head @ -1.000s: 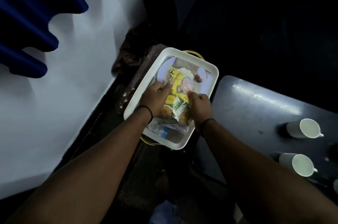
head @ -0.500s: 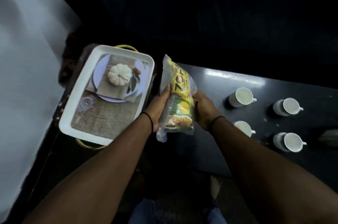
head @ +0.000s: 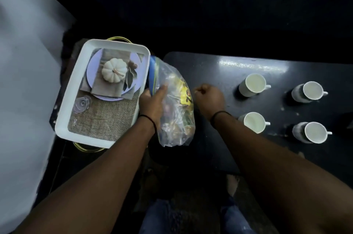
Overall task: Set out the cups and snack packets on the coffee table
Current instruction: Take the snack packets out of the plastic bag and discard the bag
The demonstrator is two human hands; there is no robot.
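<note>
Clear snack bag blurred, contents unclear, left hand gripping

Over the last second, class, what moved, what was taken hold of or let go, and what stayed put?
The snack packets were lifted out of the white tray and carried right, toward the dark table. Both hands held them at first; now the left hand holds them alone, and the right hand has let go and is curled empty. The tray and the four cups stayed put.
</note>
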